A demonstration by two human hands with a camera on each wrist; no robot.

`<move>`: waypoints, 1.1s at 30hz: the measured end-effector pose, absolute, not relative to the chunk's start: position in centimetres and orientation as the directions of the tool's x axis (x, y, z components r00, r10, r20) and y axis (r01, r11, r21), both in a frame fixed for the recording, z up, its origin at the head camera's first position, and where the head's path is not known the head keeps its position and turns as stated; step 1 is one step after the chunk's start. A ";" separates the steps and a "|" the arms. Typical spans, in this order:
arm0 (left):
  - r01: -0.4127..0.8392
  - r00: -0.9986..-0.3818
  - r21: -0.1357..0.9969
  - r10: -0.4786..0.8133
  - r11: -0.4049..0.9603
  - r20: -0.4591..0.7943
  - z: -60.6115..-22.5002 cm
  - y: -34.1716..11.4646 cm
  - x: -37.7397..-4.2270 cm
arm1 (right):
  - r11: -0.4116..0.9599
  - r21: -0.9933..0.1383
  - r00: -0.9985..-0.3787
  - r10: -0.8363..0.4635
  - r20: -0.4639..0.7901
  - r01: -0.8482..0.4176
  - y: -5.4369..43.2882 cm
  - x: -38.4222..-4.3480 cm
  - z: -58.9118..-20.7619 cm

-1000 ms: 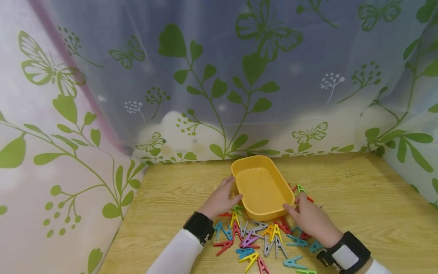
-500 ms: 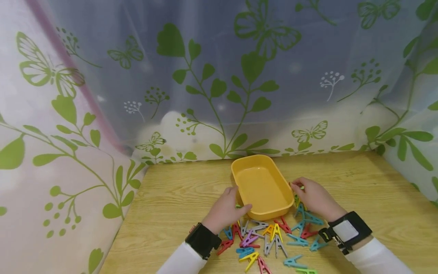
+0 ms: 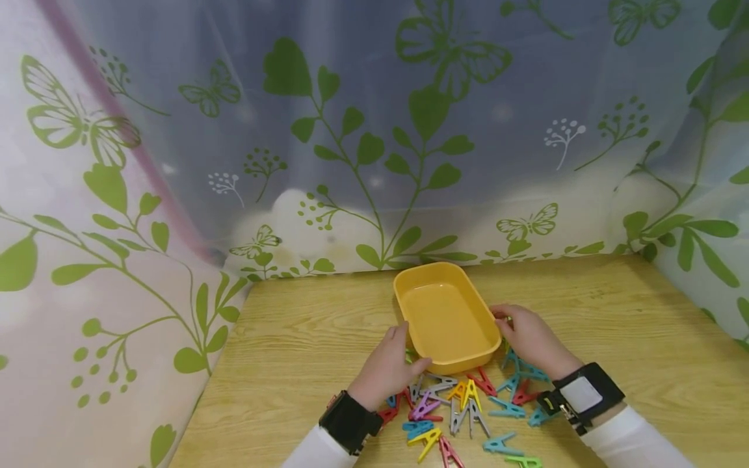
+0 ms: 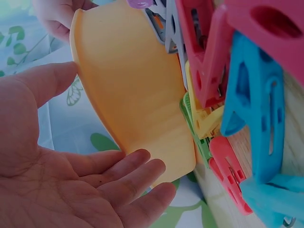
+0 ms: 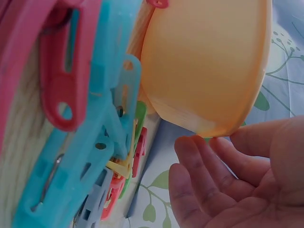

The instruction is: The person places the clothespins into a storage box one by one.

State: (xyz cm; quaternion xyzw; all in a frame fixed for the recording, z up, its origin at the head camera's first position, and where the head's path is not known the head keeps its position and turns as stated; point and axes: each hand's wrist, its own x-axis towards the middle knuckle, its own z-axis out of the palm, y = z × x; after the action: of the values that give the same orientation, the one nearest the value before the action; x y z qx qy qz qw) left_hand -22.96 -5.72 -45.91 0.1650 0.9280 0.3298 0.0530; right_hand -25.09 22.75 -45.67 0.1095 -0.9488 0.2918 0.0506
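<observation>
A yellow rectangular plastic basin (image 3: 447, 318) stands on the wooden table, with nothing inside it. At its left side, my left hand (image 3: 386, 367) touches the rim with the thumb; in the left wrist view its loosely extended fingers (image 4: 137, 187) lie along the outer wall. My right hand (image 3: 535, 338) pinches the right rim between thumb and fingertips, the other fingers lightly bent beneath. Many-coloured clothes pegs lie in front of the basin, among them a purple peg (image 3: 425, 407), a yellow peg (image 3: 429, 442) and a teal peg (image 3: 502, 444). Some pegs are partly hidden by the hands.
A curtain (image 3: 374, 162) printed with leaves and butterflies hangs behind the table (image 3: 304, 325) and along both sides. The basin's far end is close to the back curtain. A light green peg (image 3: 523, 461) lies at the bottom of the head view.
My left hand has slid toward the basin's near left corner. My right hand has moved up along the right rim, uncovering several teal pegs. The basin has stayed nearly in place.
</observation>
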 end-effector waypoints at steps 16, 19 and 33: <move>0.259 -0.945 0.690 0.324 0.676 0.037 -46.3 -7.1 -23.4 | 0.809 -0.547 -0.977 -0.173 0.129 -0.215 21.7 -24.2 -45.1; 0.261 -0.946 0.689 0.322 0.676 0.043 -46.3 -7.2 -23.3 | 0.812 -0.542 -0.976 -0.177 0.129 -0.219 21.6 -24.2 -45.1; 0.219 -0.952 0.743 0.304 0.633 0.021 -46.5 -7.6 -23.5 | 0.812 -0.551 -0.981 -0.159 0.111 -0.194 21.4 -23.8 -45.2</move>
State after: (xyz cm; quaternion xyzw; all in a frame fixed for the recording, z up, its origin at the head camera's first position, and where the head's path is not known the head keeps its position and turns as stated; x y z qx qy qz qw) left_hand -23.52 -7.58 -46.45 0.1449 0.9020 0.4031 0.0530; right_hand -23.81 21.42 -45.16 0.0926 -0.9514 0.2923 0.0302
